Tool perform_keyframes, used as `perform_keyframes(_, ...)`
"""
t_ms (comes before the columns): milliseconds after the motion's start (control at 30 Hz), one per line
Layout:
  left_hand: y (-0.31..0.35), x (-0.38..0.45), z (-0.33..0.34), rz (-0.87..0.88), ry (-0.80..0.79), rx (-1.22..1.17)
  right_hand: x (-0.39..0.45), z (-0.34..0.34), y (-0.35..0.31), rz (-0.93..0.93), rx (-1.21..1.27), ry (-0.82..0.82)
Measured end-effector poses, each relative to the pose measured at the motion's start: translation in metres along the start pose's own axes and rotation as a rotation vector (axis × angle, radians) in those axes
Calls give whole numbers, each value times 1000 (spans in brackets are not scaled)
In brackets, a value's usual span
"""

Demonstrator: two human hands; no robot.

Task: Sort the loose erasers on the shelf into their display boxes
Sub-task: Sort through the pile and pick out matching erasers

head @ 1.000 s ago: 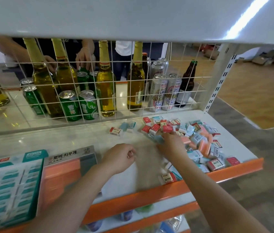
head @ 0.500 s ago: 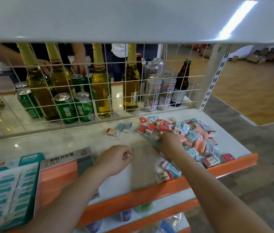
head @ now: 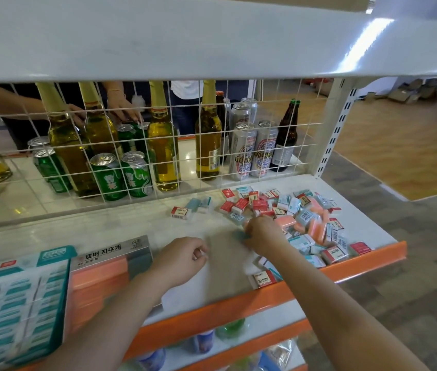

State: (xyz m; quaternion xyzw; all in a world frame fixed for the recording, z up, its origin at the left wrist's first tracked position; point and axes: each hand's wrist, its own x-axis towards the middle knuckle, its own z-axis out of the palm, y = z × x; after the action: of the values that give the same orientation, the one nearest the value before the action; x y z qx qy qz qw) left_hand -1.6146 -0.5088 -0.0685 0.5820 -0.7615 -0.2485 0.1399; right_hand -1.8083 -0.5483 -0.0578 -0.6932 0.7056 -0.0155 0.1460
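**My hands at the eraser shelf**

Nearest me, along the orange front edge of the shelf [head: 212,311], two display boxes sit toward the left corner: a teal one [head: 19,303] filled with teal-sleeved erasers, and just beside it an orange one [head: 99,279] with a grey printed header. My left hand [head: 182,261] hovers right of the orange box, fingers curled in; whether it holds anything I cannot tell. A single red-labelled eraser [head: 264,279] lies against the front lip under my right forearm. My right hand [head: 264,238] is at the near left fringe of the loose eraser pile [head: 300,218], fingers bent around a teal eraser [head: 240,235], though blur hides the grip's detail. The pile covers the shelf's right half, reaching its right edge. Three stray erasers [head: 193,207] lie apart near the back edge. Behind the wire grid [head: 158,145] stand bottles [head: 163,145] and cans [head: 107,175].
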Motion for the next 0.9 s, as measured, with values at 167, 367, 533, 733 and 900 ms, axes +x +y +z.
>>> perform_keyframes(167,-4,-5,-1,-12,5,-3,-1,1,-2,-18,87,-24)
perform_keyframes(367,-6,-6,-4,-25,10,-12,-2,1,6,-27,143,76)
perform_keyframes(533,12,1,1,1,-13,-30,-13,-20,28,-11,251,170)
perform_keyframes(733,55,19,25,95,-56,-51,-35,-30,53,-7,279,224)
perform_keyframes(900,88,34,48,198,-96,-21,-52,-31,78,25,213,238)
